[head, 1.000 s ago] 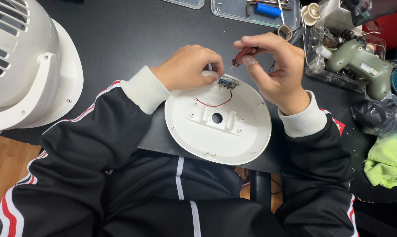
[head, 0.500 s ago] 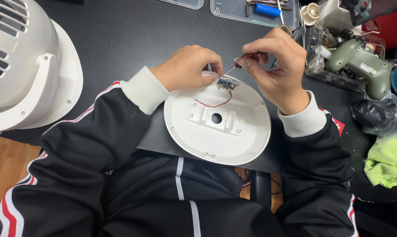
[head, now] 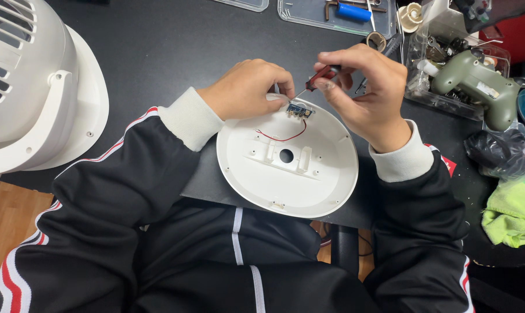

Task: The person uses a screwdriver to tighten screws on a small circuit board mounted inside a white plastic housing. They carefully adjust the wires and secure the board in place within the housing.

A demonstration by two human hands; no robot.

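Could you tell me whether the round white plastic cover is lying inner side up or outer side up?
Inner side up: the round white plastic cover shows its moulded ribs, centre hole, red wire and small circuit board.

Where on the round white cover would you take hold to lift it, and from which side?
Grip the white cover by its thin raised rim on the near edge, coming from the person's side. That edge overhangs the table and is bare; the far edge holds the circuit board, both hands and the screwdriver.
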